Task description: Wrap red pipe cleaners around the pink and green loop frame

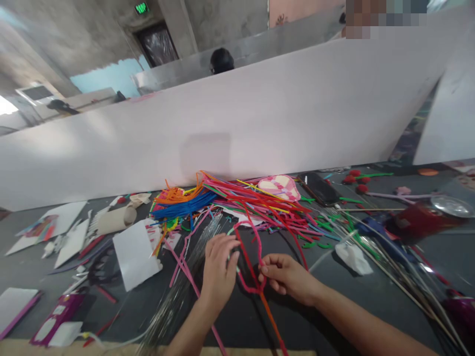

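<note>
A pink pipe cleaner (259, 244), bent into a loose loop, spans the space between my hands. My right hand (289, 278) pinches its right side between thumb and fingertips. My left hand (219, 269) curls its fingers round the loop's left side, where small green and white bits show at the fingertips. Exactly how the left fingers grip is partly hidden. A straight red pipe cleaner (247, 259) crosses the loop and meets it at the bottom. From there an orange-red length (272, 319) runs down toward the table's front edge.
Behind my hands lies a heap of coloured pipe cleaners (256, 198) with a phone (319, 188) beside it. Thin wires (174, 291) lie at left, near a white card (135, 254) and cardboard tube (118, 220). A can (426, 217) and crumpled tissue (354, 257) are right. A white partition (260, 128) borders the table.
</note>
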`<state>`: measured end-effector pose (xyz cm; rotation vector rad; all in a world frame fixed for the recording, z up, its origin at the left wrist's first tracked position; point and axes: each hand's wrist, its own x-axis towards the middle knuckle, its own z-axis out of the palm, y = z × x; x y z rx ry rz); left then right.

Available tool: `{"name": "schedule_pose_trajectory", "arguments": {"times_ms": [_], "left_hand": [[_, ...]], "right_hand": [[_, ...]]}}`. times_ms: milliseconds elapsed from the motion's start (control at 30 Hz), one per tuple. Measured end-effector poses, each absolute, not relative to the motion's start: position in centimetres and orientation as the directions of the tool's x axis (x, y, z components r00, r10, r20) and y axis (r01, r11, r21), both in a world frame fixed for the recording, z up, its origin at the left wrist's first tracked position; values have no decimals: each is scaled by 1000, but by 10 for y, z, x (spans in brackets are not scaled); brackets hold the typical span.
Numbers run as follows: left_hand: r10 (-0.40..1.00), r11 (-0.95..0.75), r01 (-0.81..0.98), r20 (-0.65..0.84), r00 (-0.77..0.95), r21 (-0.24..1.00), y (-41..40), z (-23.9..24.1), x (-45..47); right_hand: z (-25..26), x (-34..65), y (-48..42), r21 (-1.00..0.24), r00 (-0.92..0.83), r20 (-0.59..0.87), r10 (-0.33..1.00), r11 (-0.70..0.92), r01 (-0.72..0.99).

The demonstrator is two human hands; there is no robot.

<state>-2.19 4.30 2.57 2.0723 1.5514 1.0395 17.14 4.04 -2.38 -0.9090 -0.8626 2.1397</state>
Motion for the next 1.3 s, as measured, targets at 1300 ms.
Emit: {"name": "schedule_pose_trajectory", "arguments": {"times_ms": [1300], "left_hand": [[372, -847, 387, -112, 921, 364, 125, -1, 10]], "right_hand": [[-38, 188, 6, -631, -357, -116, 927, 209, 747]]}}
